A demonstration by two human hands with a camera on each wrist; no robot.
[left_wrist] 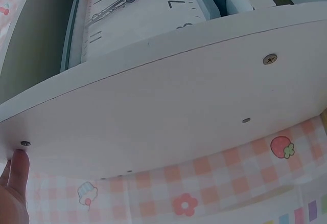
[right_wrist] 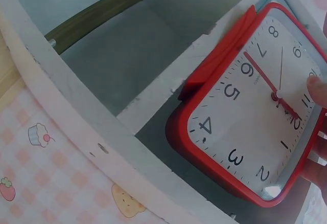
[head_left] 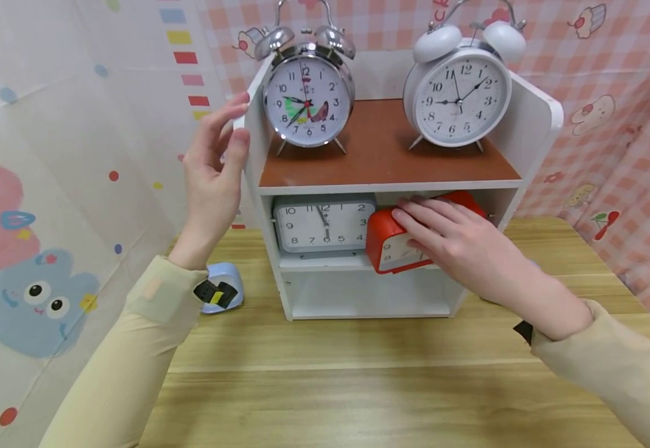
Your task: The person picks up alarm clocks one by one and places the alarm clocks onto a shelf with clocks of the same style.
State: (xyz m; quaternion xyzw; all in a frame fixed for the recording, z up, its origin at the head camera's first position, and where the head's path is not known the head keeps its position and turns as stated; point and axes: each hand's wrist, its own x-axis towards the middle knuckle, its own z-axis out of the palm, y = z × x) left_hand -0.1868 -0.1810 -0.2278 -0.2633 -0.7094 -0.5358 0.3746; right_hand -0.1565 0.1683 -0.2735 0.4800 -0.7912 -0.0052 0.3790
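A red square alarm clock (head_left: 379,235) sits at an angle on the right of the white shelf unit's (head_left: 538,118) middle level, its front corner out past the shelf edge. My right hand (head_left: 459,239) grips it from above, fingers over the top and thumb against the dial, as the right wrist view shows. Beside it on the left stands a grey-blue rectangular clock (head_left: 325,227). My left hand (head_left: 213,171) has its fingers lightly bent at the unit's left side panel (left_wrist: 153,106), a fingertip (left_wrist: 20,165) against the white board in the left wrist view.
On the brown top level stand a silver twin-bell alarm clock (head_left: 309,102) and a white twin-bell one (head_left: 459,99). A light-blue rounded object (head_left: 228,277) lies on the wooden table (head_left: 358,379) behind my left wrist. Patterned cloth (head_left: 610,155) hangs behind.
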